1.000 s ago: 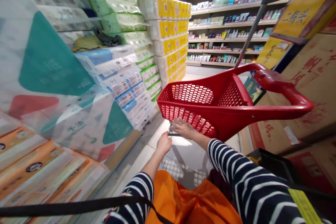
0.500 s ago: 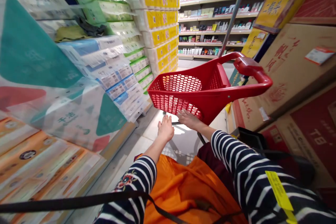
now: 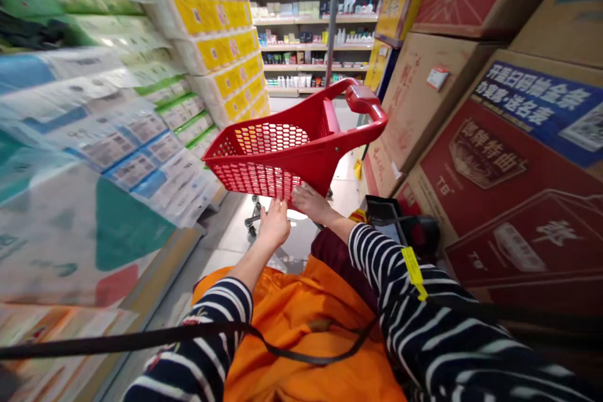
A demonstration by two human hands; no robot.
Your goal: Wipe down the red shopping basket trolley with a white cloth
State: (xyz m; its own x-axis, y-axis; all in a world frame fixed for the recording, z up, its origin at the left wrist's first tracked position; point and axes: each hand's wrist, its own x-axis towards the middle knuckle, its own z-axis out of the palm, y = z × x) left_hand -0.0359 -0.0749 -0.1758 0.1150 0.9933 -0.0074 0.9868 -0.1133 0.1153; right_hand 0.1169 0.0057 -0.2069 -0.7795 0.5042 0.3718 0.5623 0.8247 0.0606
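A red plastic shopping cart basket stands in the aisle ahead of me, tipped up, with its red handle at the far right. My left hand reaches up under the basket's near edge, fingers curled against its mesh. Beside it, my right hand lies with its fingers spread flat on the basket's underside. Both sleeves are striped navy and white. An orange bag hangs in front of my body with a black strap across it.
Stacked tissue and toilet-paper packs fill the left side; yellow packs stand further on. Red and brown cardboard boxes line the right. Shelves of small goods close the aisle's far end. A cart wheel rests on the tiled floor.
The view has swung right and the basket now sits closer and more centred. My left hand has risen from the metal frame to the basket's edge.
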